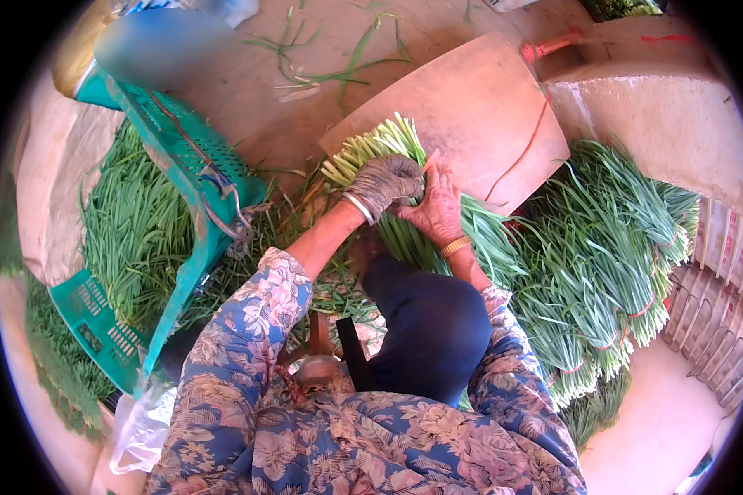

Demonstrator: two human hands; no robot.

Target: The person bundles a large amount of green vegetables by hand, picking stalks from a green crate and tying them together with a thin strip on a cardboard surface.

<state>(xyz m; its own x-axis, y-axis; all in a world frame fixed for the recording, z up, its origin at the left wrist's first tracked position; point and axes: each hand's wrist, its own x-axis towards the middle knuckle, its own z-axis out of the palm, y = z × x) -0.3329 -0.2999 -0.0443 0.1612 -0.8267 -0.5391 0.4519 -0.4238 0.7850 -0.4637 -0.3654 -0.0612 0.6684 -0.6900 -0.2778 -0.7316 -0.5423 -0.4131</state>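
Across my raised dark-trousered knee lies a bunch of garlic chives [357, 159], its pale stem ends pointing away from me and its green leaves trailing to the right. My left hand [381, 186], in a grey-brown glove, is closed round the stems. Bare, with a yellowish band at the wrist, my right hand [439, 208] presses against the bunch's right side, thumb below and fingertips near the glove. Whether those fingertips also pinch a thin tie is too small to tell.
On the left stands a green plastic crate [188, 177] beside loose chives [132, 239]. A tan board [487, 115] lies ahead, with a thin reddish strip [522, 157] on it. Tied chive bunches [594, 256] are heaped at right, next to a metal rack [714, 330]. Leaf scraps [338, 74] litter the floor.
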